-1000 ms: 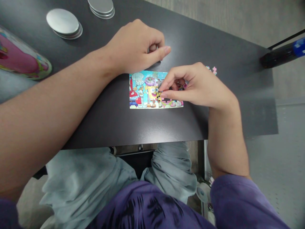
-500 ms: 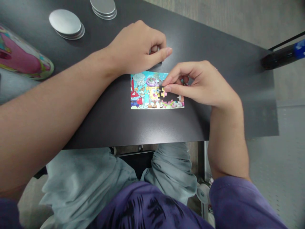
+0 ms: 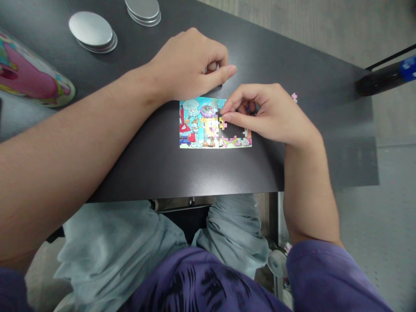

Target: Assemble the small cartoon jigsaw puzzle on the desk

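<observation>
Yellow-pink piece [image 3: 222, 124] in right hand [image 3: 271, 113]; glossy cartoon puzzle [image 3: 196, 128], gapped right.

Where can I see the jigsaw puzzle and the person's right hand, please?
Jigsaw puzzle [image 3: 209, 125]: head view, assembled part near the centre.
Right hand [image 3: 272, 114]: head view, between knuckles and wrist.

A dark grey table [image 3: 162, 173] spans the view, its far edge slanting down to the right, with soft white light [image 3: 211, 180] reflecting near its front edge; behind lies a greyish wood-grained floor [image 3: 312, 24], and at right a pale grey surface [image 3: 390, 225] with small dots
</observation>
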`<state>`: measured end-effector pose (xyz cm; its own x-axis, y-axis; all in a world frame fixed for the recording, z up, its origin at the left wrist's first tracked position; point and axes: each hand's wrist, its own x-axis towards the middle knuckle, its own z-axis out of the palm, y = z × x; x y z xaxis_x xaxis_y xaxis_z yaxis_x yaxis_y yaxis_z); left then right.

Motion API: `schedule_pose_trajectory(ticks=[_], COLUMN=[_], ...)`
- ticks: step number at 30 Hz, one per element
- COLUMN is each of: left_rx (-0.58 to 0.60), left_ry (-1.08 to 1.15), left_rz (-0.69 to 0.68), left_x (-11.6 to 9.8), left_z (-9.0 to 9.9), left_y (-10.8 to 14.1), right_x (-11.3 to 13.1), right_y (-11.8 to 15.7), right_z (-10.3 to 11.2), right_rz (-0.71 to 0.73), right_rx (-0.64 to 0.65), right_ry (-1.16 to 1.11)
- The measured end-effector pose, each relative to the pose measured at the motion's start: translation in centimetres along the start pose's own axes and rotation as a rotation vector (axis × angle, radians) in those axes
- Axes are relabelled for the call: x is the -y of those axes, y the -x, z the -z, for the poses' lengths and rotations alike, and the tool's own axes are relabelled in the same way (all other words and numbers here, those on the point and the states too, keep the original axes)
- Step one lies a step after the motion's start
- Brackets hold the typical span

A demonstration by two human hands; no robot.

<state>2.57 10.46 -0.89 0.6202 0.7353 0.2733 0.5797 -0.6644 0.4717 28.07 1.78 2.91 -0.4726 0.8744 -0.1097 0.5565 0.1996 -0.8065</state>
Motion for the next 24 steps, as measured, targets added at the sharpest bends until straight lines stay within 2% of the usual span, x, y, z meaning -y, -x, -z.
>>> schedule_pose_trajectory(ticks=[10, 24], left_rx=[0.012, 0.006], left_ry=[-0.023, -0.018], left_rz=[0.027, 0.021], left_x=[-0.23, -0.13], left_z=[0.07, 0.11], left_y=[-0.07, -0.01], right_x=[0.13, -0.21], right_y=[0.04, -0.19], right_z=[-0.12, -0.38], right_rz=[-0.043, -0.008], right_rx=[-0.007, -0.001], right_ry=[0.002, 0.033])
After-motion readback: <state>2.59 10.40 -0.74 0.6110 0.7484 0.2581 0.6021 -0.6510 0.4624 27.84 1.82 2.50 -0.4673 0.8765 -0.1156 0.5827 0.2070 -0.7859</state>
